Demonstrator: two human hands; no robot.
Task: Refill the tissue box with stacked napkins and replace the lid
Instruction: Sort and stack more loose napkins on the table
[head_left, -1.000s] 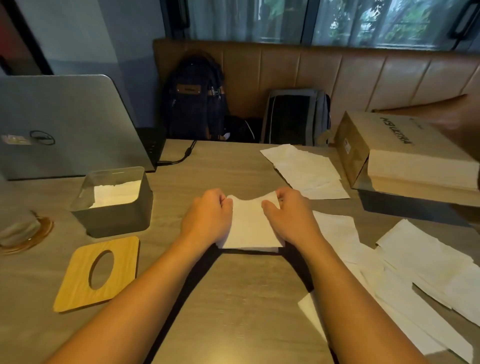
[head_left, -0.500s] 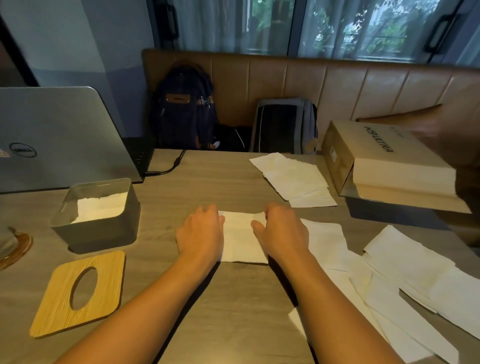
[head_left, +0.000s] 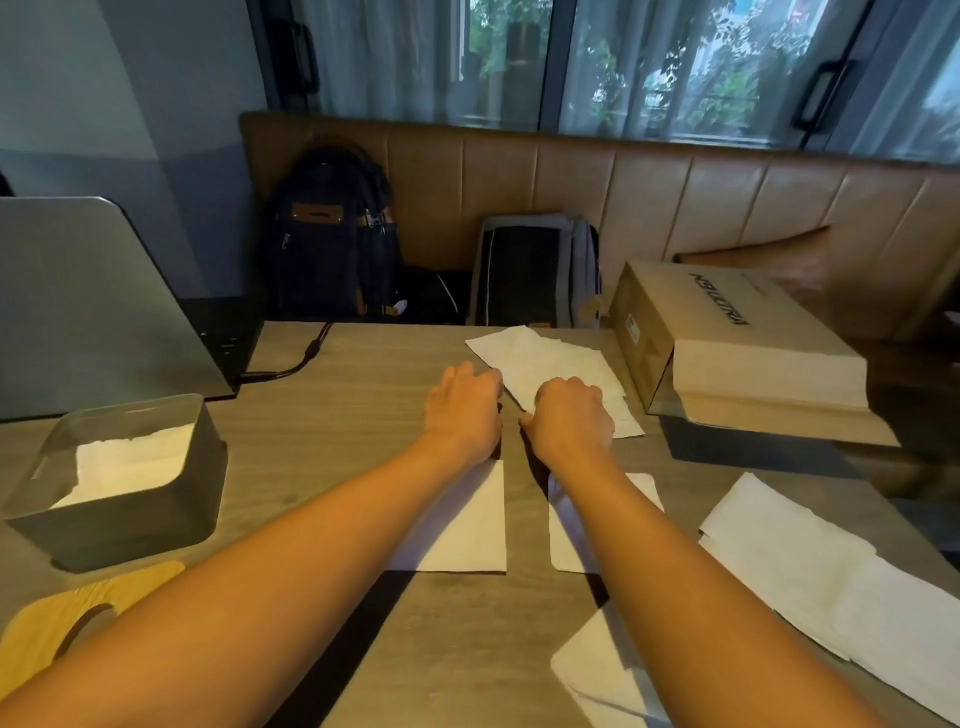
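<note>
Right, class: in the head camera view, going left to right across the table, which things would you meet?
wooden lid → grey tissue box → left hand → right hand → cardboard box

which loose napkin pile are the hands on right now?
The far pile beside the brown paper package; both hands reach its near edge.

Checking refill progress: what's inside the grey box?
The box is open and holds white napkins lying flat, below the rim. How deep the stack goes can't be seen; the walls hide it. The lid lies on the table in front.
</note>
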